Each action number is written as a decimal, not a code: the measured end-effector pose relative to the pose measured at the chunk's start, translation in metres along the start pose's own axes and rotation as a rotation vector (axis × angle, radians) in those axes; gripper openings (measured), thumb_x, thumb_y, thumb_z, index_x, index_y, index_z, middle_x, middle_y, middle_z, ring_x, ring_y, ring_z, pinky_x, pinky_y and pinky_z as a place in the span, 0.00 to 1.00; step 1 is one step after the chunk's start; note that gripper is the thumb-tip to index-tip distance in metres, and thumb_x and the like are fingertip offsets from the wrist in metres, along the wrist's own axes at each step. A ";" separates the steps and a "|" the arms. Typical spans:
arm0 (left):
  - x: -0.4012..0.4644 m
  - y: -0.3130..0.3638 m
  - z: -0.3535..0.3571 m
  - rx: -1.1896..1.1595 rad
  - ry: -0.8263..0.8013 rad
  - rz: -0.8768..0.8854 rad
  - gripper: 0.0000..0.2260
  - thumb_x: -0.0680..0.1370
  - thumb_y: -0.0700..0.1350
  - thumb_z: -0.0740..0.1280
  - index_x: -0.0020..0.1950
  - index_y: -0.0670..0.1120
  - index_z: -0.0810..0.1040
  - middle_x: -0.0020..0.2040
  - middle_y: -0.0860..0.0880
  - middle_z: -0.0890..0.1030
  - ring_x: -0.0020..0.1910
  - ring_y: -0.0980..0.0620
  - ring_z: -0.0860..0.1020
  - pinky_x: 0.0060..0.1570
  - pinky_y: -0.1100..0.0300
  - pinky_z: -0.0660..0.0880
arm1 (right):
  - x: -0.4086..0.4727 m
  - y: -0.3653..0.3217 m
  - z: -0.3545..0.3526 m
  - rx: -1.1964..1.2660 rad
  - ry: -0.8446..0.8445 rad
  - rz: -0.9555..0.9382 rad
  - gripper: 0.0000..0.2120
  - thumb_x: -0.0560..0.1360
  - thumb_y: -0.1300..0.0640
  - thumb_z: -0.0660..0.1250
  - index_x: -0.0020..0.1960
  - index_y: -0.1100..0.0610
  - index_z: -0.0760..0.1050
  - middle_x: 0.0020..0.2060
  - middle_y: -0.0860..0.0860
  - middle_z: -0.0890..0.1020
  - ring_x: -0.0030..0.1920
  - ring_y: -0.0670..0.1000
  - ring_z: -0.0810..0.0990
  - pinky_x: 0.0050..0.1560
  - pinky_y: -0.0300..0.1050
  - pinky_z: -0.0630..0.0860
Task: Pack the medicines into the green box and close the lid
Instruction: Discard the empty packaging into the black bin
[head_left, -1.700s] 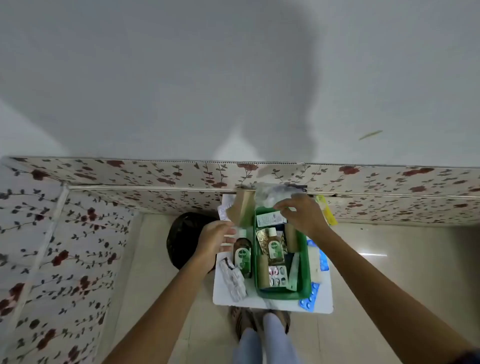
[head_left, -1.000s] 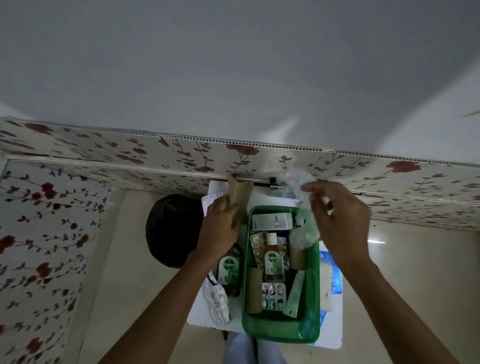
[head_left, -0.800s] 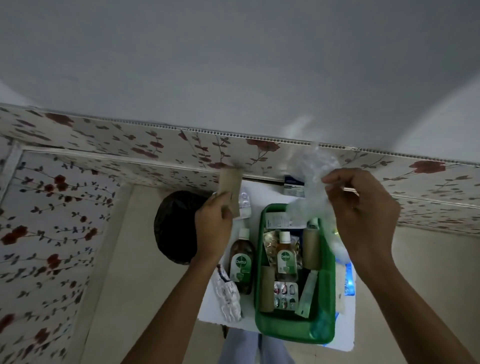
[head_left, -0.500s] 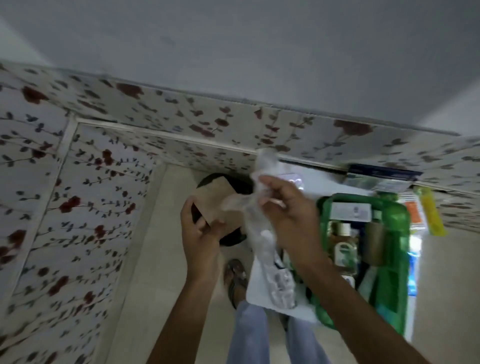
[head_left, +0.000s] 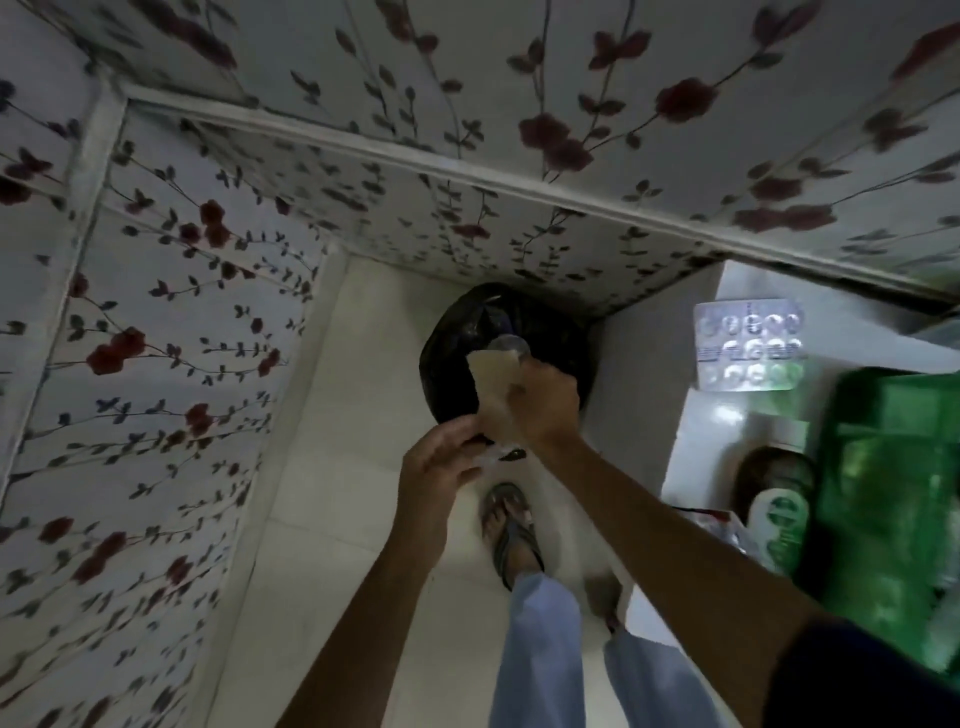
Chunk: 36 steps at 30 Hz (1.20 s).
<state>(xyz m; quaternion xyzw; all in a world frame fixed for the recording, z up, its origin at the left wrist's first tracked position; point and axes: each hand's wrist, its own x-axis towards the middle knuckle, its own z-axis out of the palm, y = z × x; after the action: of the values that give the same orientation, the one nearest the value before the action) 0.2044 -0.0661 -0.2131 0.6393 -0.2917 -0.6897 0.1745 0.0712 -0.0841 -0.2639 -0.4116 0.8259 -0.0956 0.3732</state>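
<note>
Lt blue trousers (head_left: 540, 654), sandal (head_left: 511, 530), dk sleeve (head_left: 872, 675)

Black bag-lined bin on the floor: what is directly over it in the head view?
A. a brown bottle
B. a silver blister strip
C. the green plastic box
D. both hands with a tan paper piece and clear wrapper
D: both hands, right hand and left hand, hold the tan paper piece above the black bag-lined bin; the green plastic box sits on the table.

No legible text, bottle (head_left: 777, 525) label too blurred to read
</note>
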 end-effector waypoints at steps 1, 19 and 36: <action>0.014 -0.007 -0.006 -0.012 0.050 -0.028 0.14 0.75 0.32 0.61 0.55 0.44 0.79 0.52 0.45 0.83 0.49 0.50 0.81 0.48 0.58 0.78 | 0.013 0.009 0.014 -0.021 -0.020 0.030 0.17 0.73 0.68 0.56 0.60 0.61 0.71 0.45 0.63 0.81 0.43 0.60 0.79 0.35 0.43 0.69; 0.090 -0.035 -0.019 0.022 0.166 0.002 0.11 0.76 0.34 0.59 0.48 0.46 0.79 0.48 0.44 0.82 0.42 0.49 0.80 0.43 0.56 0.78 | 0.051 0.046 0.092 -0.114 -0.226 -0.081 0.19 0.72 0.68 0.58 0.59 0.58 0.75 0.59 0.57 0.79 0.60 0.57 0.75 0.60 0.46 0.72; -0.112 -0.007 0.116 0.182 -0.028 0.172 0.11 0.75 0.35 0.62 0.48 0.48 0.80 0.48 0.46 0.82 0.45 0.49 0.79 0.45 0.58 0.75 | -0.165 0.072 -0.211 0.891 -0.029 -0.074 0.12 0.74 0.69 0.61 0.47 0.56 0.79 0.37 0.49 0.81 0.39 0.48 0.80 0.38 0.38 0.74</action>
<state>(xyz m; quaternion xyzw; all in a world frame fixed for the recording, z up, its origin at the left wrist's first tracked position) 0.1047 0.0285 -0.1289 0.6154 -0.4092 -0.6518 0.1704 -0.0566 0.0545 -0.0603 -0.2412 0.6836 -0.4497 0.5218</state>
